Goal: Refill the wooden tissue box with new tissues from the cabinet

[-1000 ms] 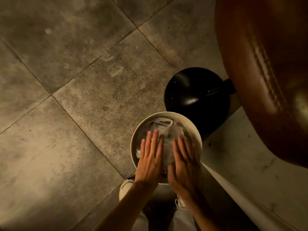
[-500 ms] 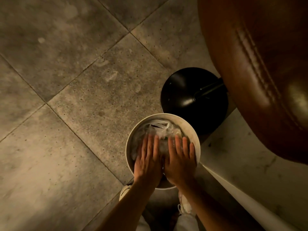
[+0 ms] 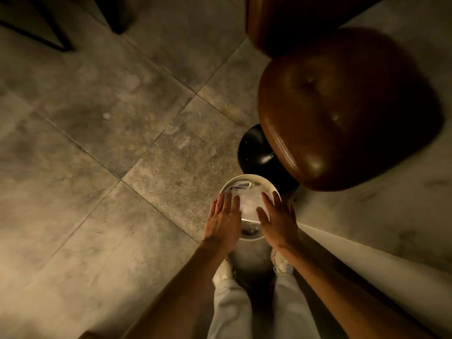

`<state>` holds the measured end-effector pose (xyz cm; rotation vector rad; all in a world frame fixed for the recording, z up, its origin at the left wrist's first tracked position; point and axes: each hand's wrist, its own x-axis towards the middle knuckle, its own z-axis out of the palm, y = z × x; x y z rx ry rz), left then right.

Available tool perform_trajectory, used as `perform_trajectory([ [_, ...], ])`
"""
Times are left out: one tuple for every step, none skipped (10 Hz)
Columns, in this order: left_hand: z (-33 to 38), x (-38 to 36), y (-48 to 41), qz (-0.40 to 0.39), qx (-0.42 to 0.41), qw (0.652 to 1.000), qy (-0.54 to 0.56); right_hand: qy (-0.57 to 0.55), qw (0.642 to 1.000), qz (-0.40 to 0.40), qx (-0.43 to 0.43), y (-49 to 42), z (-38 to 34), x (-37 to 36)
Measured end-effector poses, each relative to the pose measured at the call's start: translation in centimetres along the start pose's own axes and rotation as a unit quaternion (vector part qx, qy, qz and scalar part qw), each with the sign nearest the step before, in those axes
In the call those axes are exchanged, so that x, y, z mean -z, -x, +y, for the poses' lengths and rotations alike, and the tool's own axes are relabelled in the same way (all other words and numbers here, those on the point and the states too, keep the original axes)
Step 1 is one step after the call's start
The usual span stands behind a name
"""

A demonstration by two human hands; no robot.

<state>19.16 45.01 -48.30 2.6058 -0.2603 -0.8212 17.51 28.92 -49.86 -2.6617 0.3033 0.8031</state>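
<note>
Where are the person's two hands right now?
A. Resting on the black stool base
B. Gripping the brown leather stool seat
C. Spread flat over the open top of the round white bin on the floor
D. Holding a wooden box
C: the left hand and right hand are both open, palms down, over the round white bin with crumpled clear plastic between them; the brown stool seat sits untouched.

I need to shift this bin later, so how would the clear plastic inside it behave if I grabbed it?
The clear plastic looks thin and crumpled, so probably floppy and light. Its sheen suggests it is slippery. The bin seems round and open-topped; it may slide when pushed.
</note>
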Motion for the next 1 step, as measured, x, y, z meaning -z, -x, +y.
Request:
perform_trajectory([
  [2.60,6.08,4.71,-0.010,-0.004,0.999,-0.039,-0.005,0.998,-0.056,-0.010,4.93,-2.98,5.35],
])
